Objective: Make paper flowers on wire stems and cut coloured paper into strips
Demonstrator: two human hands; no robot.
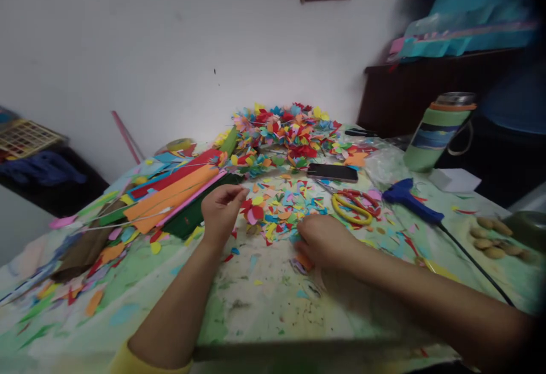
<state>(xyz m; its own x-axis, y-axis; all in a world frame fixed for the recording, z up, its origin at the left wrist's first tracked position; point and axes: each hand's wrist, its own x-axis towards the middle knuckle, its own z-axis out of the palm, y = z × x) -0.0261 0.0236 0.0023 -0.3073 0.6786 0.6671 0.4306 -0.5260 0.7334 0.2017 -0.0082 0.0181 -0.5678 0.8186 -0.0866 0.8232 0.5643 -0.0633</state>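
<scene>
My left hand (220, 210) hovers over the table with its fingers pinched together, holding a small flower of red and pink paper petals (252, 212). My right hand (321, 241) rests palm down on the table, fingers curled over small paper pieces, an orange piece (304, 262) showing under it. Between and beyond both hands lies a scatter of coloured paper scraps (285, 203). A pile of finished paper flowers (286, 131) sits at the far side.
Stacked coloured sheets (170, 192) and thin sticks lie at the left. Yellow-handled scissors (352, 206), a black phone (333, 173), a blue glue gun (408, 196) with its cord, a green bottle (437, 133) and a white box (454, 179) stand at the right.
</scene>
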